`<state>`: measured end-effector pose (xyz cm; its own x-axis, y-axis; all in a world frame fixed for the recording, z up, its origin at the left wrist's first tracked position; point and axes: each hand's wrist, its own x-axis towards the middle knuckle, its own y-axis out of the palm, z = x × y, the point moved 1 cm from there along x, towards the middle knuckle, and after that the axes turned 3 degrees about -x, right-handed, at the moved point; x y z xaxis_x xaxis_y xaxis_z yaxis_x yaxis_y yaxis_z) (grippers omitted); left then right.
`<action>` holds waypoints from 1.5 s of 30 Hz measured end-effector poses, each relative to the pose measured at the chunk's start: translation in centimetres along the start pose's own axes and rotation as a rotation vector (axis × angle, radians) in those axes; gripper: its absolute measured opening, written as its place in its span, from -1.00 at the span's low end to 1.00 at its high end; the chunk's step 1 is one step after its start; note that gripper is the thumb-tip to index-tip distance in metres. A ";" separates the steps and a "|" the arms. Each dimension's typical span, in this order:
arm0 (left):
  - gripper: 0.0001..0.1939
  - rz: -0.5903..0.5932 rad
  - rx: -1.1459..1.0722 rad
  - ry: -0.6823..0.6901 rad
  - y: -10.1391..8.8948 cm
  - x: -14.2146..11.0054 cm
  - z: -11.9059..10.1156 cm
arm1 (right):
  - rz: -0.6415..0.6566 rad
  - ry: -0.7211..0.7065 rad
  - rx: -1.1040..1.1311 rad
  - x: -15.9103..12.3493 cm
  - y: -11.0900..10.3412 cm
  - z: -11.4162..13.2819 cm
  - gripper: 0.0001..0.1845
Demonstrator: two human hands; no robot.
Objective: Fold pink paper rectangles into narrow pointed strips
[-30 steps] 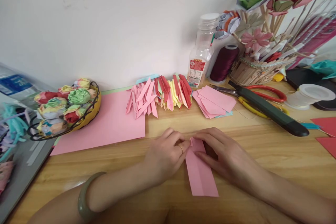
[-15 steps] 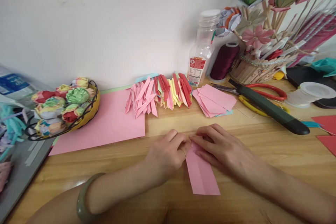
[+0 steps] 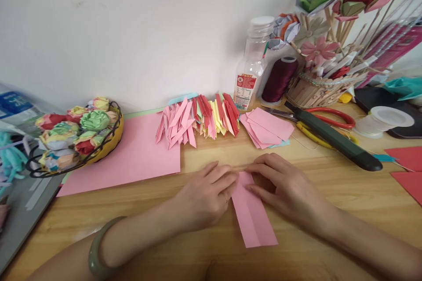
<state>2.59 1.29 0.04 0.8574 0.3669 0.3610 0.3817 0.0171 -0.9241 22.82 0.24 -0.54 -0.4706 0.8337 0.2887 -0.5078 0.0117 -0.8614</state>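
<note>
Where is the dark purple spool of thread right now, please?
In the head view, the dark purple spool of thread stands right of centre near the white wall, between the clear plastic bottle and the wooden-stick basket.

Lower centre of frame: pink rectangular paper strip on wooden tabletop, between left hand and right hand. Left: oval yellow-and-black basket, over large pink paper sheet. Upper right: clear plastic bottle, left of dark purple thread spool.

Wooden table — bottle and purple spool along the back edge, pink strip nearer the front — red sheets toward the right!
</note>
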 end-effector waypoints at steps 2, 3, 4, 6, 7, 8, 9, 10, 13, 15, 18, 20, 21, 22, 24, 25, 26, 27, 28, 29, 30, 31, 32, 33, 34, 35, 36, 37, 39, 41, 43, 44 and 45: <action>-0.71 0.034 0.025 -0.014 0.0 -0.1 -0.1 | 0.010 0.074 0.033 0.0 -0.1 0.1 -0.84; -0.69 0.045 0.037 -0.025 0.1 -0.1 -0.1 | 0.014 0.116 0.044 0.0 -0.1 0.1 -0.86; -0.68 0.053 0.045 -0.036 0.1 -0.1 -0.2 | 0.010 0.161 0.057 0.0 0.0 0.1 -0.86; -0.67 0.065 0.046 -0.056 0.3 -0.1 -0.2 | -0.005 0.235 0.096 -0.2 0.2 0.0 -0.82; -0.66 0.069 0.042 -0.062 0.4 -0.1 -0.2 | -0.015 0.254 0.113 -0.4 0.3 -0.1 -0.78; -0.66 0.072 0.039 -0.067 0.4 -0.1 -0.2 | -0.022 0.260 0.124 -0.5 0.4 -0.2 -0.76; -0.65 0.075 0.038 -0.068 0.5 -0.1 -0.2 | -0.026 0.255 0.131 -0.6 0.5 -0.2 -0.74; -0.65 0.079 0.039 -0.065 0.5 -0.1 -0.1 | -0.028 0.247 0.132 -0.7 0.5 -0.2 -0.74; -0.64 0.088 0.042 -0.032 0.4 -0.3 0.1 | -0.026 0.253 0.133 -0.6 0.4 -0.1 -0.78; -0.65 0.071 0.041 0.003 0.4 -0.5 0.2 | -0.013 0.265 0.144 -0.5 0.2 0.1 -0.80; -0.67 0.042 0.053 0.034 0.3 -0.8 0.5 | 0.005 0.276 0.164 -0.3 0.1 0.2 -0.83; -0.68 0.046 0.068 0.038 0.2 -0.8 0.6 | -0.001 0.283 0.174 -0.3 0.1 0.0 -0.84; -0.68 0.052 0.077 0.037 0.2 -0.8 0.7 | -0.007 0.289 0.177 -0.3 0.1 0.0 -0.84; -0.68 0.059 0.083 0.037 0.1 -0.7 0.7 | -0.011 0.294 0.178 -0.3 0.2 -0.1 -0.84; -0.68 0.074 0.094 0.035 -0.1 -0.6 0.8 | -0.011 0.294 0.185 -0.2 0.2 -0.2 -0.82; -0.68 0.078 0.096 0.035 -0.1 -0.6 0.8 | -0.004 0.293 0.190 -0.2 0.1 -0.2 -0.82; -0.67 0.082 0.096 0.036 -0.2 -0.6 0.8 | 0.005 0.292 0.196 -0.2 0.1 -0.2 -0.82; -0.67 0.086 0.096 0.037 -0.2 -0.6 0.8 | 0.015 0.291 0.201 -0.1 0.0 -0.1 -0.82; -0.66 0.092 0.095 0.038 -0.2 -0.6 0.8 | 0.022 0.291 0.203 -0.1 -0.1 -0.1 -0.83; -0.66 0.098 0.094 0.038 -0.2 -0.7 0.8 | 0.027 0.292 0.202 0.0 -0.2 0.0 -0.83; -0.66 0.103 0.092 0.038 -0.2 -0.7 0.8 | 0.031 0.293 0.199 0.0 -0.2 0.0 -0.83; -0.65 0.108 0.090 0.038 -0.2 -0.7 0.9 | 0.033 0.292 0.198 0.0 -0.3 0.0 -0.83; -0.65 0.110 0.089 0.039 -0.2 -0.7 0.9 | 0.035 0.290 0.197 0.0 -0.3 0.0 -0.83; -0.65 0.110 0.088 0.040 -0.2 -0.7 0.9 | 0.037 0.289 0.196 -0.1 -0.2 0.0 -0.83; -0.65 0.111 0.088 0.041 -0.2 -0.7 0.9 | 0.038 0.288 0.194 -0.1 -0.2 -0.1 -0.83; -0.65 0.112 0.088 0.042 -0.2 -0.7 0.9 | 0.037 0.285 0.191 -0.1 -0.2 -0.1 -0.83; -0.65 0.113 0.089 0.046 -0.3 -0.7 0.9 | 0.036 0.282 0.186 -0.1 -0.2 -0.1 -0.84; -0.65 0.116 0.091 0.049 -0.3 -0.7 0.9 | 0.034 0.277 0.180 -0.1 -0.1 -0.1 -0.84; -0.64 0.112 0.096 0.059 -0.3 -0.6 0.9 | 0.024 0.252 0.171 0.0 -0.1 -0.1 -0.85; -0.64 0.100 0.103 0.071 -0.4 -0.6 0.9 | 0.003 0.201 0.159 0.0 -0.1 -0.1 -0.85; -0.65 0.090 0.109 0.079 -0.5 -0.5 0.9 | -0.025 0.151 0.140 0.0 -0.1 -0.1 -0.85; -0.64 0.087 0.110 0.082 -0.5 -0.5 0.9 | -0.035 0.131 0.125 0.0 -0.1 -0.1 -0.85; -0.64 0.086 0.110 0.083 -0.5 -0.5 1.0 | -0.044 0.113 0.105 0.0 -0.1 -0.2 -0.84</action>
<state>1.65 1.99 0.25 0.9125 0.2935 0.2849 0.2694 0.0927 -0.9585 23.00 0.30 -0.52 -0.3649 0.8907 0.2712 -0.6013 -0.0031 -0.7990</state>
